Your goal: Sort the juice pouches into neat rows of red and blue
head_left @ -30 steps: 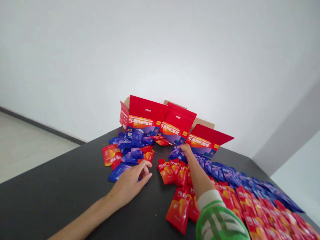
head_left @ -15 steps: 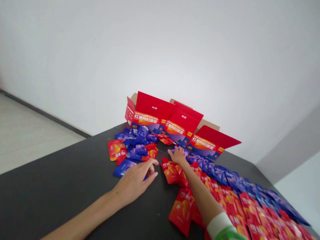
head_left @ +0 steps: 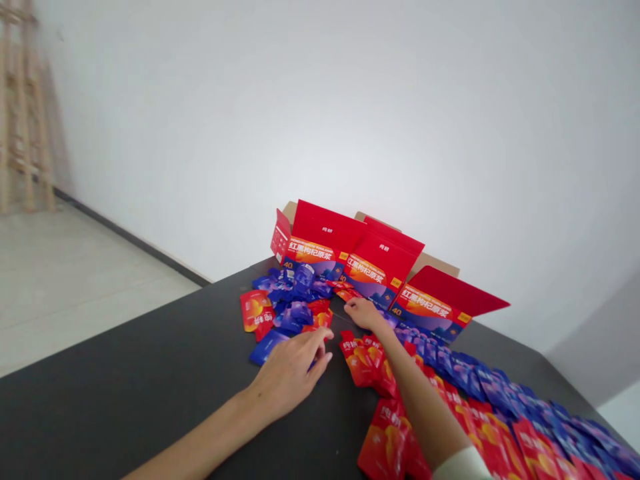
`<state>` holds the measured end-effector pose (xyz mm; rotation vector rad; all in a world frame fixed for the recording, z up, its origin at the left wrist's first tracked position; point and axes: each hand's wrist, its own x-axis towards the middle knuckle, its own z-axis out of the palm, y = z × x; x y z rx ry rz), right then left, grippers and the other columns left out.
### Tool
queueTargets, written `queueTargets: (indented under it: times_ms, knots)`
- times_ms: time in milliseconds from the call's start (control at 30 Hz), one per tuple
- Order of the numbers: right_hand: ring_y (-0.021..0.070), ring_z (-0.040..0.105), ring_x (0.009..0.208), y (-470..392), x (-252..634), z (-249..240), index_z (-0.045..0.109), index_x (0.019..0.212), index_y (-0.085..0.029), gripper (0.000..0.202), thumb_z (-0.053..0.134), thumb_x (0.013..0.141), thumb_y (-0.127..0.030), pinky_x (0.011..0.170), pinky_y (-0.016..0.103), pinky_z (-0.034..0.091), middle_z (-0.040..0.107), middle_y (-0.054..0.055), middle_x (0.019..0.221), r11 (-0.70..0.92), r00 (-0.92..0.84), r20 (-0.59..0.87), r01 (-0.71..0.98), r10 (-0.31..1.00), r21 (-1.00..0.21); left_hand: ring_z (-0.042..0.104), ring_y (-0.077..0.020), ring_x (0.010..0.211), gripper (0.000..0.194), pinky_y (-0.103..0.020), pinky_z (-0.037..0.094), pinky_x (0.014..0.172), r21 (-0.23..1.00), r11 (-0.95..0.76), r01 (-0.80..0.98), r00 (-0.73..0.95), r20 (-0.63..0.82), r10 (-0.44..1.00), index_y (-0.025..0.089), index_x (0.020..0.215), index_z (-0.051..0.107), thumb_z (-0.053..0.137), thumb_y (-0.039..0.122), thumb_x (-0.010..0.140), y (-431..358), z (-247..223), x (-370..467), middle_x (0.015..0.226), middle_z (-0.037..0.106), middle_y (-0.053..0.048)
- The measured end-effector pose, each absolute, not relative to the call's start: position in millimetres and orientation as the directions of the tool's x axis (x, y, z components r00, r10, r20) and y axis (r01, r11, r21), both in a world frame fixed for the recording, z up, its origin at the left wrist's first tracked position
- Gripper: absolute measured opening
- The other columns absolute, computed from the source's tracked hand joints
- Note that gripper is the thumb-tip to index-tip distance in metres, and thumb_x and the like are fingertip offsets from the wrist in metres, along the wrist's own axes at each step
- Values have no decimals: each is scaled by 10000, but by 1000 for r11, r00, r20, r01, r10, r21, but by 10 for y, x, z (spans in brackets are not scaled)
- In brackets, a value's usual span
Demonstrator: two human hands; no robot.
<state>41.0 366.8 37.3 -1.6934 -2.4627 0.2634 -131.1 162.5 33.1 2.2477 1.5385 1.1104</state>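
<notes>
My left hand [head_left: 295, 367] hovers over the dark table beside a blue sachet [head_left: 269, 345], thumb and forefinger apart, with nothing visible between them. Just in front of the middle box, my right hand [head_left: 363, 313] has its fingers curled down. Whatever they may hold is hidden. Near its fingertips lie red sachets [head_left: 345, 290], and a blue sachet [head_left: 389, 320] shows beside the wrist. Left of it is a loose pile of blue sachets [head_left: 295, 313] mixed with red sachets [head_left: 257, 310]. Beneath my right forearm spread overlapping red sachets [head_left: 387, 440].
Three open red cartons stand along the back: a left carton [head_left: 315, 250], a middle carton [head_left: 375, 270] and a right carton [head_left: 435, 303], lids raised. A long row of blue sachets [head_left: 480, 380] runs to the right. Behind is a white wall [head_left: 320, 100]; wooden frames [head_left: 23, 113] lean far left.
The view has swung left, so the table appears shifted right. My right hand has drawn its spread fingers in and moved left, off the blue sachet. My left hand keeps nearly the same pose.
</notes>
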Motion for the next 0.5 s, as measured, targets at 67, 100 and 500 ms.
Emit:
queueTargets:
  times_ms: [67, 100, 500]
  knots:
    - [201, 627, 1076, 3663, 166, 367, 588, 1295, -222, 425, 506, 908, -374, 918, 286, 447, 662, 72, 1235, 437, -434, 71, 865, 898, -246, 664, -206, 860, 199, -303, 464, 731, 539, -421, 729, 146, 479, 866, 242, 1124, 527, 457, 247, 937, 1632, 335, -1317, 905, 686, -14]
    - [211, 608, 1108, 3650, 39, 353, 546, 1342, -210, 481, 540, 889, -372, 938, 298, 440, 633, 86, 1280, 467, -457, 101, 849, 884, -248, 664, -209, 865, 203, -306, 469, 740, 543, -412, 732, 133, 479, 868, 238, 1124, 525, 462, 239, 932, 1633, 335, -1318, 903, 685, -17]
    - [329, 364, 1382, 3741, -662, 312, 355, 1484, -328, 781, 671, 783, -465, 1042, 462, 345, 389, 118, 1525, 634, -624, 132, 728, 770, -259, 659, -237, 987, 307, -319, 504, 781, 529, -337, 778, 82, 447, 891, 223, 1227, 500, 438, 179, 930, 1577, 367, -1307, 1062, 694, -77]
